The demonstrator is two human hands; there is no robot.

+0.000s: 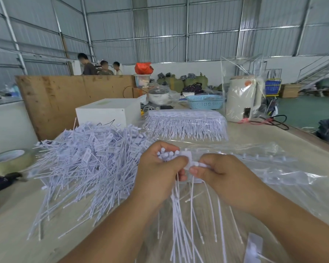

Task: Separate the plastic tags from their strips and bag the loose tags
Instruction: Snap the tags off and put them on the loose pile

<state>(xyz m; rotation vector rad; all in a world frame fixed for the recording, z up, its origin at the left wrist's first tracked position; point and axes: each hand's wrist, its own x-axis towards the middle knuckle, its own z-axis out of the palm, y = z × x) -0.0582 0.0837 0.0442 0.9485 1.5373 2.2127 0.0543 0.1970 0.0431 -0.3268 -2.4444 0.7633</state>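
Two hands are in view, the left hand and the right hand; there is one big heap of loose tags, too many to count; one stack of tag strips lies behind it; one white box, one blue basket, one roll of tape and one white kettle stand on the counter; three people stand far behind.

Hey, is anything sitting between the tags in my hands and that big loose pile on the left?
Nothing visible does. The left hand and right hand hold a tag bunch right beside the loose tag pile, with only bare table nearby.
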